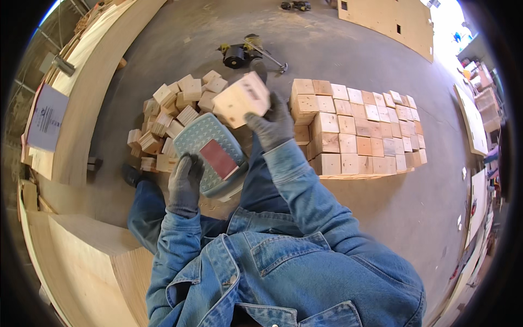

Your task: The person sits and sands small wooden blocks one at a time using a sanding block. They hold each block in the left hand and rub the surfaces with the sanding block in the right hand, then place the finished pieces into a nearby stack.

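1 blk (237, 103) w/ blurry marks (254, 89)

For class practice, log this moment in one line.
right hand: holds wooden block; left hand: near blue plastic item; block heap: left; block stack: right

A wooden block (235, 103) is gripped in a gloved right hand (274, 126), one o'clock from a blue stool (202, 132); loose blocks (162, 124) are heaped at ten, stacked blocks (363, 128) at three.
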Demonstrator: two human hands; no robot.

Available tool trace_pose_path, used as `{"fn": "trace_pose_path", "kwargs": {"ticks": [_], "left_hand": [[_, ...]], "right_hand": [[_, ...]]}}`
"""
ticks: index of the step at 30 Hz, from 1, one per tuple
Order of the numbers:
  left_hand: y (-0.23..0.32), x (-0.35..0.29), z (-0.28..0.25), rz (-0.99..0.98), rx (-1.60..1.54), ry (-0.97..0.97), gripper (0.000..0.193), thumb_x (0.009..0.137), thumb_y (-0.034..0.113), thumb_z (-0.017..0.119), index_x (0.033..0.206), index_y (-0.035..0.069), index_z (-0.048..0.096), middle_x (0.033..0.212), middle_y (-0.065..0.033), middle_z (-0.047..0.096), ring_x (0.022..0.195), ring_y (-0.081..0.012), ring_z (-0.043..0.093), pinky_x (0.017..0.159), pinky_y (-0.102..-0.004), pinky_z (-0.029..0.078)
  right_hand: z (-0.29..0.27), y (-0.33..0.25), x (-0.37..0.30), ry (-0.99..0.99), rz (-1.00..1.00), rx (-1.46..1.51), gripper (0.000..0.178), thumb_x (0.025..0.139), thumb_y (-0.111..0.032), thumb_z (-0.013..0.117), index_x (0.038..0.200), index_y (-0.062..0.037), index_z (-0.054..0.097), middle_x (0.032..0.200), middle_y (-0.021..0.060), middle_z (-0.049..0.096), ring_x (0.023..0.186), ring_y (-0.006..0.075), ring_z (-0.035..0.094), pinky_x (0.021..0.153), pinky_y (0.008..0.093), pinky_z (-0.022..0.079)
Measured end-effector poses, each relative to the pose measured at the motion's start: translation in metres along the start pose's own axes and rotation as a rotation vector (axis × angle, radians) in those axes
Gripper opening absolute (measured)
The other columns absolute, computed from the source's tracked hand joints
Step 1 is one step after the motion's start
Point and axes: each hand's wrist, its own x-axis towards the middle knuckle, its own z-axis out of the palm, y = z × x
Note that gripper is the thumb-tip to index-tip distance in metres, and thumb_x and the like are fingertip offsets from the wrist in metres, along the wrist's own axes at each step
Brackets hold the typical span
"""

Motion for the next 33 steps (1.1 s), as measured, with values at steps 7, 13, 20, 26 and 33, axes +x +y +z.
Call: {"fn": "trace_pose_path", "kwargs": {"ticks": [7,13,20,26,33], "left_hand": [[-0.05,-0.004,-0.115,-0.216,-0.046,0.219,0.034,0.11,0.031,0.053,0.131,0.008,0.068,0.121,-0.0098,0.073,0.111,-0.0291,0.07,0.102,-0.0456,0.056],[-0.056,0.002,-0.099,-0.163,0.242,0.291,0.029,0.106,0.021,0.067,0.13,0.005,0.066,0.112,-0.0081,0.072,0.098,-0.0232,0.071,0.086,-0.0358,0.06],[-0.055,0.01,-0.071,-0.181,0.24,0.364,0.03,0.102,0.012,0.069,0.13,0.002,0.065,0.1,-0.0071,0.07,0.077,-0.0135,0.063,0.064,-0.0273,0.051],[-0.063,0.018,-0.082,-0.195,0.279,0.431,0.029,0.103,0.013,0.069,0.13,0.002,0.065,0.095,-0.0049,0.068,0.071,-0.0116,0.058,0.058,-0.0258,0.046],[-0.069,0.026,-0.085,-0.2,0.363,0.492,0.026,0.102,0.014,0.07,0.125,0.002,0.067,0.087,-0.0033,0.065,0.064,-0.0108,0.056,0.053,-0.025,0.044]], "right_hand": [[-0.15,-0.053,0.008,0.36,0.196,-0.238,0.076,0.09,-0.008,0.086,0.153,0.0027,0.045,0.115,0.0079,0.071,0.093,0.0145,0.068,0.077,0.028,0.059],[-0.245,0.019,-0.044,0.584,0.337,-0.452,0.069,0.091,-0.016,0.086,0.147,0.0045,0.053,0.112,0.0081,0.071,0.086,0.0141,0.068,0.07,0.0279,0.058],[-0.324,0.141,-0.082,0.558,0.553,-0.894,0.089,0.082,-0.032,0.094,0.149,0.0056,0.051,0.095,0.0143,0.071,0.072,0.0209,0.063,0.063,0.0351,0.052],[-0.363,0.2,-0.092,0.763,0.997,-0.477,0.038,0.083,-0.038,0.092,0.1,-0.0074,0.077,0.079,0.008,0.065,0.06,0.0195,0.058,0.051,0.0381,0.042],[-0.386,0.228,-0.078,0.94,1.0,-0.409,0.048,0.084,-0.042,0.091,0.112,-0.0079,0.074,0.087,0.0135,0.069,0.064,0.0279,0.063,0.055,0.0437,0.053]]}}
